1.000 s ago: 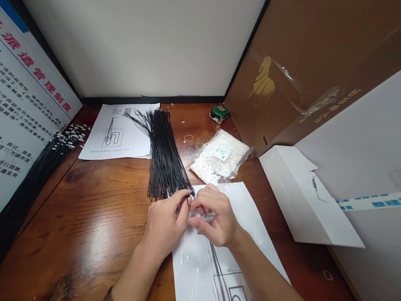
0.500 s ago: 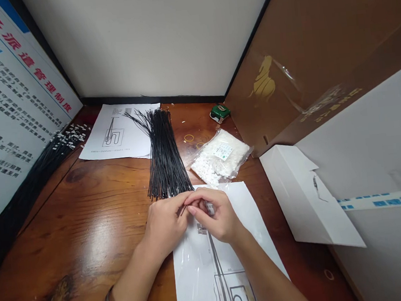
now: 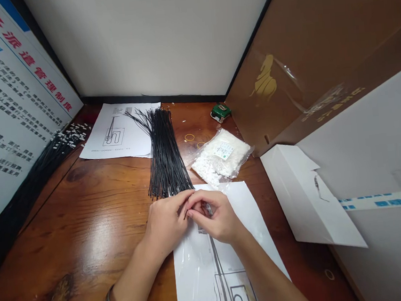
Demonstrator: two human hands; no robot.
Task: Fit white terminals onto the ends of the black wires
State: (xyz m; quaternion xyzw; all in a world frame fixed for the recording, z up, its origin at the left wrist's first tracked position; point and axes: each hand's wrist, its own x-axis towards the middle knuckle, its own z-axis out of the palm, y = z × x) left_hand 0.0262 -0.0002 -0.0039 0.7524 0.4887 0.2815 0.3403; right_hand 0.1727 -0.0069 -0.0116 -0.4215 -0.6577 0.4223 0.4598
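Both hands meet at the near end of a bundle of black wires, above a printed drawing sheet. My left hand is closed in a pinch, with only a trace of a thin dark wire showing at the fingertips. Against it, my right hand pinches thumb and forefinger together. Whatever lies between the right fingertips is too small and covered to make out. Just beyond the hands lies a clear bag of small white pieces, probably connector housings.
A green tape measure and a rubber band lie farther back. Another drawing sheet sits under the bundle's far left side. More black wires with white ends run along the left board. A white folded carton stands right, below a brown box.
The right fingertips have closed in against the left ones, and the short dark wire end seen between the hands is now mostly hidden. The view has shifted very slightly.
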